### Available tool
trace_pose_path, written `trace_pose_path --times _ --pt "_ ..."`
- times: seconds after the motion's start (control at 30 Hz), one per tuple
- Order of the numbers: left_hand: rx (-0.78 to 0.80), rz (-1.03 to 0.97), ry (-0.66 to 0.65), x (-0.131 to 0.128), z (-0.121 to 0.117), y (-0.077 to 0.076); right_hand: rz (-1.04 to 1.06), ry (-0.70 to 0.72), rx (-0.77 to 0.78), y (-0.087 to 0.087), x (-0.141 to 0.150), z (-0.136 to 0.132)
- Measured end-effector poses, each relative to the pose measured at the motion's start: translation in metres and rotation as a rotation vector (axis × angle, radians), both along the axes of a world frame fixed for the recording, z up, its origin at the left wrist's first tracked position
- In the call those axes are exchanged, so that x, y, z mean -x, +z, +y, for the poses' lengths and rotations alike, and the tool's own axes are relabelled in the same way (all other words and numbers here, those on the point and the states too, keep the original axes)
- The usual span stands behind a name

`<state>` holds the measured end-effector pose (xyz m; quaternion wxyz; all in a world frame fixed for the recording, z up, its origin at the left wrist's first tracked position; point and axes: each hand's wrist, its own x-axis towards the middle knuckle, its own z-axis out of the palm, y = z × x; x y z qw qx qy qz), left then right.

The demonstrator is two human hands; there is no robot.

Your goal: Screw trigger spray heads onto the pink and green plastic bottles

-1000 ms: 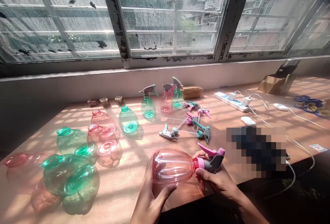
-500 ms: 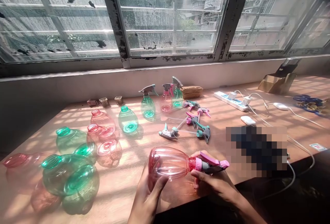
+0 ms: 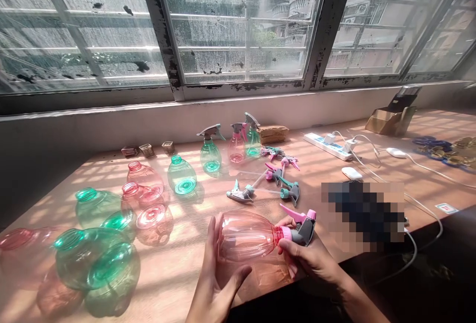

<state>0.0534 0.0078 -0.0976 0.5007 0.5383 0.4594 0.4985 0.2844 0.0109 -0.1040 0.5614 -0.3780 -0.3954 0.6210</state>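
Note:
A clear pink spray bottle (image 3: 247, 234) lies sideways in the air above the table's front edge, its base to the left. Its grey and pink spray head (image 3: 303, 228) sits at the neck, with the lever pointing up and left. My right hand (image 3: 310, 258) pinches the pink collar between thumb and fingers. Around the bottle's base, my left hand (image 3: 221, 276) is open, thumb spread away from the plastic; whether its fingers touch the bottle I cannot tell. Loose spray heads (image 3: 243, 192) with tubes lie just beyond.
Several headless bottles, such as a green one (image 3: 94, 258), stand at left. Fitted spray bottles (image 3: 210, 157) stand at the back beside a brown packet (image 3: 273, 134). At right are a power strip (image 3: 327, 146), white cables, a blurred dark object (image 3: 366, 216) and a cardboard holder (image 3: 390, 118).
The spray head has turned about the bottle's axis, its lever now standing up. My left thumb has come off the bottle and the left fingers have opened. My right hand still holds the collar.

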Motion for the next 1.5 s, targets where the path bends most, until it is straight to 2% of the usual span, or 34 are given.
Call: trace_pose_path --times 0.13,0.23,0.4,0.5,0.77,0.97,1.07,1.23,1.33,1.5 --pt "-0.031 0.036 0.005 0.001 0.002 -0.009 -0.091 0.021 -0.026 -0.004 0.001 0.000" --pt "-0.057 0.080 0.037 0.002 0.004 -0.012 -0.082 0.007 -0.033 -0.006 0.001 0.001" --pt "-0.215 0.261 0.140 0.000 0.007 -0.014 -0.032 -0.045 -0.011 -0.011 0.001 0.004" --pt "-0.239 0.320 0.161 -0.001 0.008 -0.016 -0.036 -0.054 -0.013 -0.011 0.001 0.005" --pt "-0.116 0.156 0.138 0.002 0.010 -0.021 -0.056 -0.076 0.000 -0.011 0.006 0.005" --pt "-0.210 0.087 0.159 -0.001 0.015 -0.028 -0.012 -0.176 0.019 -0.011 0.008 0.007" --pt "-0.143 0.035 0.176 -0.008 0.011 -0.025 -0.009 -0.150 0.029 -0.008 0.008 0.005" --pt "-0.038 -0.021 0.237 -0.012 0.005 -0.015 -0.163 -0.145 -0.004 -0.006 0.006 -0.004" --pt "-0.003 -0.078 0.253 -0.010 0.007 -0.015 -0.178 -0.131 0.018 -0.006 0.006 -0.005" --pt "-0.143 -0.006 0.267 -0.004 0.013 -0.027 -0.128 -0.145 0.008 -0.007 0.005 0.002"
